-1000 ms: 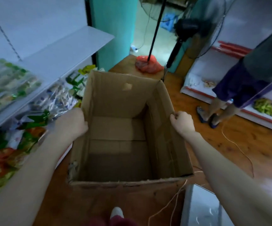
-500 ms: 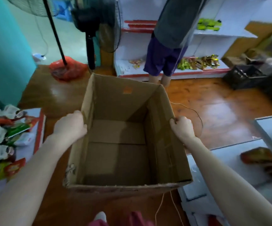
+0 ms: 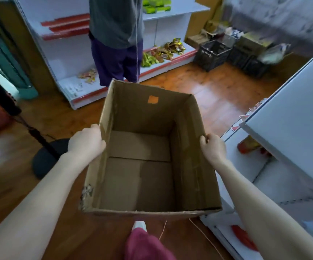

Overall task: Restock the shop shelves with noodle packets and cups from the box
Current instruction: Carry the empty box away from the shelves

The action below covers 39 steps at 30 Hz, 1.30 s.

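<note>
**Empty carton held over the shop floor**

We hold a brown, open-topped cardboard box (image 3: 144, 166) by its two long walls, in the centre of the view and above the wooden plank floor (image 3: 217, 87). Our left hand (image 3: 86, 142) is curled over the rim at 9 o'clock, fingers tucked against the wall. Our right hand (image 3: 213, 147) is closed on the rim at 3 o'clock, fingertips pinching the cardboard edge. The box interior shows only its bare bottom flaps; a small orange square patch (image 3: 153, 99) sits on the far inner wall at 12 o'clock.

Just beyond the far wall stands a person in a grey shirt and dark purple shorts (image 3: 117, 53). Behind them is a white shelf unit with red edge strips (image 3: 65, 28), carrying green and gold packets (image 3: 161, 52) on its low tier at 1 o'clock. At 2 o'clock black plastic crates (image 3: 213, 53) rest on the floor. A second white shelf unit (image 3: 291, 128) rises close on our right at 3 o'clock, a reddish packet (image 3: 245, 147) lying on its lower tier. At 9 o'clock a black fan stand with a round base (image 3: 46, 158) rests on the floor.
</note>
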Tool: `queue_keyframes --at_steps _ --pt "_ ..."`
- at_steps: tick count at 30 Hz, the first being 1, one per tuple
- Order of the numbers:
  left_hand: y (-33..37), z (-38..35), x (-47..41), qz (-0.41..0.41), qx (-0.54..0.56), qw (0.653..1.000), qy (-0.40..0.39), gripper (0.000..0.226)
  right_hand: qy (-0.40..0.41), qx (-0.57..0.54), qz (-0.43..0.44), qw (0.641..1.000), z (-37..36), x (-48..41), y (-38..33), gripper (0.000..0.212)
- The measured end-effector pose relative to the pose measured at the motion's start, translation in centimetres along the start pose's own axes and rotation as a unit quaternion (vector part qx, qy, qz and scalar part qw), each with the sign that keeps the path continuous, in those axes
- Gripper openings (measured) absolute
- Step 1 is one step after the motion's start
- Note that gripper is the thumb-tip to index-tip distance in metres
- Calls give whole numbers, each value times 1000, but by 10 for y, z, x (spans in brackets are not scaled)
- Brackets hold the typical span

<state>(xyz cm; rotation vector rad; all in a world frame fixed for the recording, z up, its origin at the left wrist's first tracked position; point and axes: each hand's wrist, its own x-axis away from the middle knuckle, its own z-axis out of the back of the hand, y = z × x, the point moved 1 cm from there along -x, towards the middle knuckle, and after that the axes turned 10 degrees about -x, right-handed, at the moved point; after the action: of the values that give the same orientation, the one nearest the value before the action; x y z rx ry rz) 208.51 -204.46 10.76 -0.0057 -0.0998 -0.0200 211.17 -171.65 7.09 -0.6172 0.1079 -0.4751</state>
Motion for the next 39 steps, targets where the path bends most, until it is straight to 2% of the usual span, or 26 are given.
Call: queue_keyframes --at_steps 9,17,26,30,39 --pt "46 13 -106 -36 -14 999 0 14 41 -13 -36 998 1 -88 0 34" --pt "79 20 -222 -94 -19 995 -9 26 80 -17 -98 992 -4 -155 -15 32" --pt "139 33 -374 -224 -3 974 9 21 160 0 -202 966 -7 -244 -25 34" --pt "173 39 -424 -274 1 962 17 12 202 -9 -236 950 -2 -276 -24 35" --pt "274 48 -526 -321 0 947 15 15 222 -3 -279 934 24 -381 7 34"
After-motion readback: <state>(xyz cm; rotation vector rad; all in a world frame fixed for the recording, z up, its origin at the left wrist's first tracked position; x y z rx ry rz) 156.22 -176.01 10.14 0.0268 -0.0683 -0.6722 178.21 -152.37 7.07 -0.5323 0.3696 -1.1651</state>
